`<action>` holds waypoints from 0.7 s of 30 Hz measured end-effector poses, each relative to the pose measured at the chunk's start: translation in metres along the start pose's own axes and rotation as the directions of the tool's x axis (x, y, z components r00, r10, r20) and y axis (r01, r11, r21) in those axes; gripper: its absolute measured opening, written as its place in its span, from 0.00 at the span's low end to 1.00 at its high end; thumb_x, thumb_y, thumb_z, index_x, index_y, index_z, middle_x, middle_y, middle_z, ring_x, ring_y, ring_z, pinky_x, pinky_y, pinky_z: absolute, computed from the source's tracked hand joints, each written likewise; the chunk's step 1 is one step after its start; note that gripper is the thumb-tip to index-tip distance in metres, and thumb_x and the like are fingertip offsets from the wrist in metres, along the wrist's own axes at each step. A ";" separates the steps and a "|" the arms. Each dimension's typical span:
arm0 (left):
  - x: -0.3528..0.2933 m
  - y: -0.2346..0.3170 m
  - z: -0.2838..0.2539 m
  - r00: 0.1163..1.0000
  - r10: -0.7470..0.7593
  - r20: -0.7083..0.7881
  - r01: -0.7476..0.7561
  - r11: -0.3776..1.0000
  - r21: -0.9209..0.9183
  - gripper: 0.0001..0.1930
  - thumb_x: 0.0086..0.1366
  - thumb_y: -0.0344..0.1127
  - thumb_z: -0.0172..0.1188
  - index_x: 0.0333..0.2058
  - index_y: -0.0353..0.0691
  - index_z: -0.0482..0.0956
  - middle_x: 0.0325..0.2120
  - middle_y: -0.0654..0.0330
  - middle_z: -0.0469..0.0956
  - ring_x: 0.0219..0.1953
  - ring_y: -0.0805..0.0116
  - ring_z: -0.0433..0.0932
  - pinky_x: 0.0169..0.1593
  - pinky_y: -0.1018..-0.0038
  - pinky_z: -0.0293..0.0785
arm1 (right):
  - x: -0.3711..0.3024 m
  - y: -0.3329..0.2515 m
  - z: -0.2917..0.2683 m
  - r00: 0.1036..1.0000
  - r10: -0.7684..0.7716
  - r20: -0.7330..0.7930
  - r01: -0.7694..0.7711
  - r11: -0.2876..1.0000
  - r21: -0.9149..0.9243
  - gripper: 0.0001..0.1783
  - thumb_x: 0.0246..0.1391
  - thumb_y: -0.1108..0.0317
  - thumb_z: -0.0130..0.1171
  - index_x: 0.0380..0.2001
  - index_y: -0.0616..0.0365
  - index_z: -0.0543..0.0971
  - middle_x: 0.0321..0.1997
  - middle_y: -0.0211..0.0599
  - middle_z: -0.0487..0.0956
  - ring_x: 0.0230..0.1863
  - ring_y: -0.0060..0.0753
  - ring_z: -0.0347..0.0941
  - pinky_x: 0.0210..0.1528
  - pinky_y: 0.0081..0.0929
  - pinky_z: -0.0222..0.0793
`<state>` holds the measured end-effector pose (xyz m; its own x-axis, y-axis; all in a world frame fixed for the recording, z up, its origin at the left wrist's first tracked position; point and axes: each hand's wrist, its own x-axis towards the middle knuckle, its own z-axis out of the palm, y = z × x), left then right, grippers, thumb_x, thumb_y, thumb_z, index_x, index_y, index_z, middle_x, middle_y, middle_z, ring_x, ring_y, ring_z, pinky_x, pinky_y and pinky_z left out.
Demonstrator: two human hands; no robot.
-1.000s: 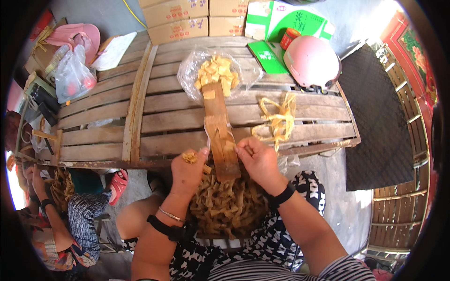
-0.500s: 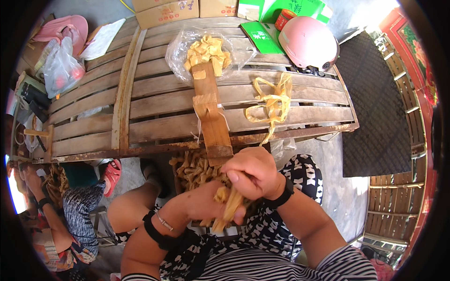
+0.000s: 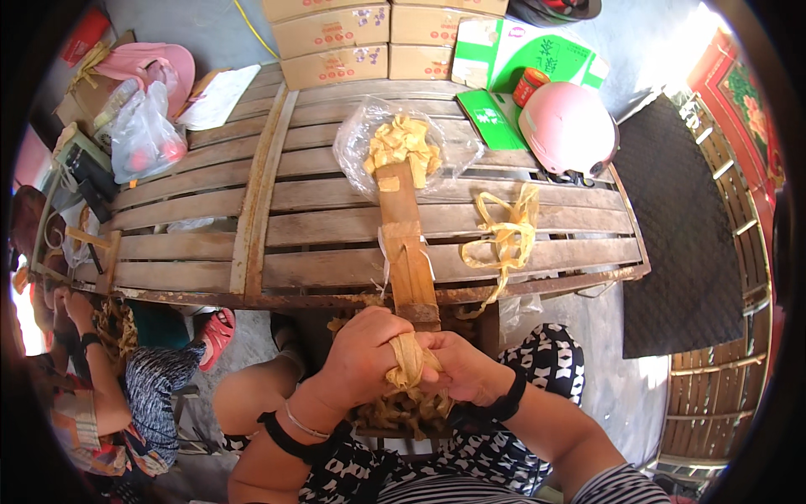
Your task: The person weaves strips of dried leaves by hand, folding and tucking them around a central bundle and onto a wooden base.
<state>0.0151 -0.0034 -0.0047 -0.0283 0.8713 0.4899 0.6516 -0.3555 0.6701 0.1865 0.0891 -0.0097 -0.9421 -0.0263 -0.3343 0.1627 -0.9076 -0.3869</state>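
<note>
Close together just below the table's front edge, my left hand (image 3: pixel 359 357) and my right hand (image 3: pixel 463 368) are both closed on a soft tan strip (image 3: pixel 409 359) bunched and looped between them. Right above them, the near end of a wooden board (image 3: pixel 411 281) juts past the edge. At the board's far end, folded pale-yellow pieces (image 3: pixel 401 141) are heaped on clear plastic (image 3: pixel 353 147). Several tan knotted pieces (image 3: pixel 403 418) lie below my hands, partly hidden by them. To the board's right, long yellow strips (image 3: pixel 512 239) lie tangled and hang over the edge.
A slatted wooden table (image 3: pixel 327 227) spans the front. On it are cartons (image 3: pixel 336 63), a pink helmet (image 3: pixel 567 126), a green box (image 3: pixel 489 120) and a plastic bag (image 3: pixel 149 134). At the left, another person's hands (image 3: pixel 75 311) are near similar tan pieces (image 3: pixel 116 328).
My view has tilted up, showing more cartons. My left hand has risen level with my right, beside the board's end; the tan strip that hung down is now bunched between both hands.
</note>
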 end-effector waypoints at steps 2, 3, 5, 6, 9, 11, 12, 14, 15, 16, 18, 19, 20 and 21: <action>0.001 0.006 0.003 0.996 0.004 -0.092 0.005 0.996 0.090 0.14 0.51 0.43 0.72 0.36 0.46 0.84 0.34 0.63 0.78 0.35 0.63 0.78 0.46 0.63 0.71 | 0.002 0.005 0.004 0.951 -0.208 -0.229 0.192 0.977 -0.092 0.06 0.61 0.68 0.59 0.39 0.57 0.81 0.31 0.26 0.79 0.28 0.11 0.70 0.25 0.10 0.61; 0.002 0.009 0.005 0.990 0.004 -0.144 0.015 0.991 0.136 0.12 0.51 0.41 0.72 0.34 0.46 0.84 0.36 0.63 0.80 0.37 0.63 0.79 0.50 0.61 0.70 | 0.003 0.007 0.006 0.893 -0.301 -0.334 0.257 0.951 -0.170 0.06 0.60 0.69 0.60 0.40 0.58 0.81 0.32 0.27 0.80 0.30 0.11 0.72 0.27 0.10 0.63; 0.003 0.013 0.006 0.971 -0.128 -0.203 0.160 0.976 0.150 0.12 0.52 0.40 0.71 0.35 0.45 0.84 0.40 0.61 0.80 0.42 0.62 0.79 0.53 0.61 0.68 | 0.000 -0.003 0.017 0.790 -0.563 -0.242 0.374 0.756 -0.538 0.07 0.62 0.70 0.58 0.39 0.60 0.80 0.32 0.26 0.80 0.27 0.13 0.69 0.27 0.12 0.62; 0.005 0.014 0.004 0.960 -0.169 -0.223 0.206 0.966 0.155 0.12 0.53 0.40 0.70 0.35 0.45 0.83 0.42 0.61 0.80 0.43 0.61 0.79 0.54 0.62 0.67 | 0.000 -0.006 0.020 0.743 -0.646 -0.173 0.405 0.641 -0.653 0.07 0.63 0.69 0.57 0.39 0.61 0.80 0.32 0.26 0.80 0.27 0.13 0.69 0.27 0.13 0.62; 0.005 0.010 -0.001 0.943 -0.332 0.007 0.331 0.941 0.068 0.11 0.55 0.38 0.67 0.37 0.43 0.83 0.49 0.59 0.78 0.52 0.59 0.76 0.56 0.60 0.65 | -0.007 -0.009 0.015 0.735 -0.672 -0.093 0.371 0.513 -0.774 0.08 0.64 0.68 0.56 0.38 0.62 0.80 0.31 0.26 0.80 0.26 0.14 0.69 0.27 0.15 0.63; 0.001 0.008 0.000 0.954 -0.265 0.141 0.232 0.949 0.211 0.12 0.55 0.33 0.66 0.39 0.40 0.82 0.51 0.57 0.77 0.52 0.57 0.75 0.55 0.60 0.66 | -0.010 -0.010 0.004 0.765 -0.642 0.049 0.253 0.230 -0.940 0.10 0.63 0.67 0.56 0.37 0.63 0.80 0.29 0.31 0.81 0.29 0.16 0.73 0.30 0.19 0.67; -0.001 0.008 0.001 0.952 -0.244 0.187 0.194 0.948 0.254 0.12 0.56 0.31 0.65 0.40 0.39 0.82 0.51 0.56 0.77 0.53 0.57 0.75 0.55 0.60 0.67 | -0.010 -0.009 0.001 0.781 -0.615 0.111 0.197 0.074 -0.978 0.10 0.63 0.66 0.56 0.37 0.64 0.80 0.28 0.33 0.81 0.30 0.17 0.74 0.31 0.20 0.69; 0.000 0.010 0.003 0.931 -0.287 0.225 0.234 0.943 0.236 0.10 0.55 0.29 0.63 0.37 0.38 0.82 0.51 0.56 0.77 0.53 0.57 0.75 0.55 0.61 0.67 | -0.008 -0.007 -0.001 0.808 -0.572 0.144 0.072 -0.146 -0.987 0.13 0.63 0.62 0.56 0.35 0.64 0.79 0.24 0.35 0.79 0.28 0.18 0.75 0.30 0.23 0.70; 0.000 0.011 0.004 0.923 -0.302 0.239 0.249 0.941 0.231 0.09 0.55 0.29 0.63 0.36 0.38 0.82 0.50 0.56 0.77 0.53 0.57 0.75 0.55 0.61 0.67 | -0.008 -0.007 -0.001 0.814 -0.566 0.129 0.034 -0.175 -0.984 0.14 0.62 0.61 0.56 0.34 0.63 0.79 0.23 0.35 0.78 0.27 0.19 0.74 0.29 0.24 0.69; 0.002 0.009 0.003 0.946 -0.251 0.205 0.231 0.966 0.119 0.07 0.55 0.28 0.62 0.34 0.37 0.82 0.50 0.56 0.77 0.53 0.58 0.75 0.55 0.61 0.67 | -0.007 -0.007 0.000 0.820 -0.561 0.113 -0.006 -0.206 -0.979 0.15 0.62 0.60 0.55 0.34 0.63 0.78 0.21 0.35 0.77 0.25 0.19 0.74 0.29 0.25 0.69; 0.007 0.010 -0.003 0.966 -0.202 0.164 0.204 0.979 0.003 0.05 0.55 0.27 0.60 0.31 0.36 0.81 0.49 0.55 0.77 0.53 0.59 0.75 0.55 0.62 0.68 | -0.009 -0.011 0.007 0.862 -0.494 -0.111 0.024 0.259 -0.966 0.19 0.64 0.56 0.53 0.30 0.62 0.78 0.18 0.30 0.72 0.21 0.19 0.68 0.24 0.23 0.64; 0.010 0.017 -0.012 0.946 -0.296 0.130 0.318 0.926 -0.204 0.04 0.57 0.25 0.59 0.31 0.35 0.80 0.48 0.55 0.77 0.52 0.61 0.75 0.56 0.64 0.68 | -0.011 -0.015 0.012 0.873 -0.454 -0.177 0.026 0.406 -0.913 0.20 0.65 0.55 0.52 0.29 0.61 0.78 0.17 0.28 0.71 0.19 0.18 0.66 0.23 0.22 0.62; 0.010 0.016 -0.018 0.931 -0.344 0.124 0.366 0.880 -0.303 0.04 0.58 0.25 0.58 0.31 0.34 0.80 0.47 0.55 0.77 0.52 0.63 0.75 0.56 0.65 0.68 | -0.016 -0.019 0.019 0.908 -0.362 -0.209 0.031 0.557 -0.830 0.22 0.66 0.52 0.51 0.29 0.60 0.78 0.16 0.25 0.67 0.18 0.17 0.61 0.21 0.20 0.57; 0.010 0.016 -0.023 0.913 -0.392 0.117 0.404 0.821 -0.402 0.03 0.59 0.24 0.57 0.31 0.34 0.80 0.46 0.55 0.77 0.51 0.64 0.76 0.57 0.66 0.68 | -0.018 -0.021 0.018 0.924 -0.314 -0.216 0.031 0.627 -0.778 0.22 0.66 0.51 0.50 0.28 0.60 0.78 0.16 0.23 0.66 0.17 0.16 0.59 0.21 0.19 0.54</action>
<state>0.0074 -0.0081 0.0238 -0.1924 0.9740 0.1194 0.2189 -0.0760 0.9728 0.1945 0.1006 0.0200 -0.8588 0.3513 -0.3728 0.3005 -0.2438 -0.9221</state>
